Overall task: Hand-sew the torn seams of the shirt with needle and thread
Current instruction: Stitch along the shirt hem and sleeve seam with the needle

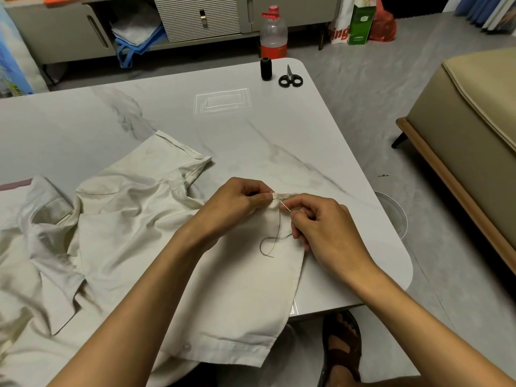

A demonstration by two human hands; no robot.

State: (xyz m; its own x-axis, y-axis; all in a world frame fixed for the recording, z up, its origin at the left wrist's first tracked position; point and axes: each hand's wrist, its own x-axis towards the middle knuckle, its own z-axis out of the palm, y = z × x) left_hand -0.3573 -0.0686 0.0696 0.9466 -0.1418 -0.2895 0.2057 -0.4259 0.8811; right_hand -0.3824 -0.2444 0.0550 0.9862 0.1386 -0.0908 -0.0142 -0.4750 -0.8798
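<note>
One slim needle (283,205), creased shirt (125,219)

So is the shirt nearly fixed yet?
Not yet, it seems. Done: the needle is threaded, with dark thread trailing over the shirt. In hand: the left hand pinches the seam edge while the right hand pinches the needle at the cloth. Left: finished stitches are too small to see, and the thread is uncut; the scissors lie beside the spool at the far edge of the table.
</note>
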